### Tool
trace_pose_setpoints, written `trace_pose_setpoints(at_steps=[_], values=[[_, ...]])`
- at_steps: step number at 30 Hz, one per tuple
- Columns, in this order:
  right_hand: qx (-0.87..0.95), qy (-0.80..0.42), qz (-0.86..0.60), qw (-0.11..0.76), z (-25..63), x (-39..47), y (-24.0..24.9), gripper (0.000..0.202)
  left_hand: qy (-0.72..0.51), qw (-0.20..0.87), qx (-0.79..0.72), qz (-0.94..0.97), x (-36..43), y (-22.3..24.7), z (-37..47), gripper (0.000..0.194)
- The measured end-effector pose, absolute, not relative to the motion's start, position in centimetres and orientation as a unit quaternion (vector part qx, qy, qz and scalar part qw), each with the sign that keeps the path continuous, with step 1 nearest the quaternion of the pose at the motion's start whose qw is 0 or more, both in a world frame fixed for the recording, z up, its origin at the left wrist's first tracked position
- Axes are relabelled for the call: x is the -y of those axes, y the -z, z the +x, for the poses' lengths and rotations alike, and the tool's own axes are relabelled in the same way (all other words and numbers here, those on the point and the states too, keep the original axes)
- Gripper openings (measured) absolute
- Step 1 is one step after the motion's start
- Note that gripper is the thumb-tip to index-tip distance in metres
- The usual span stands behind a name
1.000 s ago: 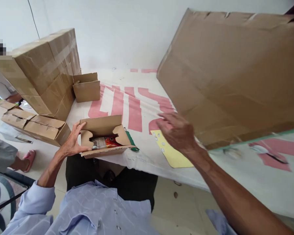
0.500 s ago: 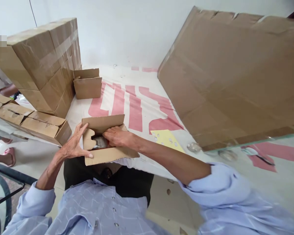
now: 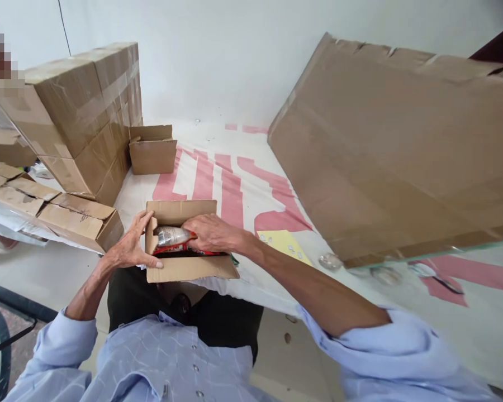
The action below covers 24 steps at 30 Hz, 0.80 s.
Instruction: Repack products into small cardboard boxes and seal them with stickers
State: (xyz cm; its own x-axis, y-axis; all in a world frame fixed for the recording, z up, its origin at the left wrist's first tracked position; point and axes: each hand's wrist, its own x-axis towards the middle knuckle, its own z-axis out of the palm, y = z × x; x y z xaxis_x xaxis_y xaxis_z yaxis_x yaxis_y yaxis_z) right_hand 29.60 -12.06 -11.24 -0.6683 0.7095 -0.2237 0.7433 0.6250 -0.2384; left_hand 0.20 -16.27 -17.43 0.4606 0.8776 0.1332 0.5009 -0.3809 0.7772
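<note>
An open cardboard box (image 3: 193, 269) lies at the table's front edge, its long flaps folded out. My left hand (image 3: 129, 245) holds its left end, thumb on the near flap and fingers at the far corner. Inside the box is a shiny plastic packet (image 3: 171, 237), clear with red edging, whose contents I cannot make out. My right hand (image 3: 212, 231) reaches into the box and grips the packet's right end; its fingertips are partly hidden. More red wrapping shows beneath the packet.
Taped cartons (image 3: 88, 111) are stacked at the left, with a smaller open box (image 3: 153, 156) beside them. Closed long boxes (image 3: 77, 215) lie nearer. A yellow sheet with small labels (image 3: 283, 245) and a tape roll (image 3: 330, 261) lie right, by a large cardboard-covered panel (image 3: 394, 151).
The packet now shows higher and further left in the box, with its red edging visible. My right hand has shifted slightly right. My left hand keeps its hold on the box.
</note>
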Motion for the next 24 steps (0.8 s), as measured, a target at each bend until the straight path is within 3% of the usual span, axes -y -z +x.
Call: trace_pose_setpoints(at_steps=[3,6,11,15,19,21,24], values=[[-0.863,0.262,0.429,-0.048,31.5,11.4,8.0,0.009,-0.285,0.338,-0.44,0.781,15.3,17.3,-0.2,0.149],[-0.802,0.413,0.413,-0.127,33.9,10.4,5.5,0.022,-0.288,0.321,-0.441,0.787,14.5,16.0,-0.6,0.145],[-0.744,0.544,0.352,-0.161,35.0,8.1,4.4,0.038,-0.358,0.263,-0.385,0.809,12.7,10.7,0.9,0.117],[-0.71,0.598,0.321,-0.189,34.3,7.2,5.0,0.049,-0.415,0.364,-0.365,0.75,10.3,7.2,3.3,0.103],[-0.624,0.66,0.257,-0.329,33.7,6.9,5.7,0.075,-0.521,0.415,-0.415,0.619,8.1,6.6,5.3,0.071],[-0.588,0.664,0.225,-0.405,33.1,6.5,6.2,0.082,-0.587,0.401,-0.434,0.553,7.2,6.8,6.1,0.068],[-0.569,0.611,0.209,-0.508,31.7,5.0,7.4,0.077,-0.633,0.4,-0.445,0.492,5.9,6.8,7.1,0.071]])
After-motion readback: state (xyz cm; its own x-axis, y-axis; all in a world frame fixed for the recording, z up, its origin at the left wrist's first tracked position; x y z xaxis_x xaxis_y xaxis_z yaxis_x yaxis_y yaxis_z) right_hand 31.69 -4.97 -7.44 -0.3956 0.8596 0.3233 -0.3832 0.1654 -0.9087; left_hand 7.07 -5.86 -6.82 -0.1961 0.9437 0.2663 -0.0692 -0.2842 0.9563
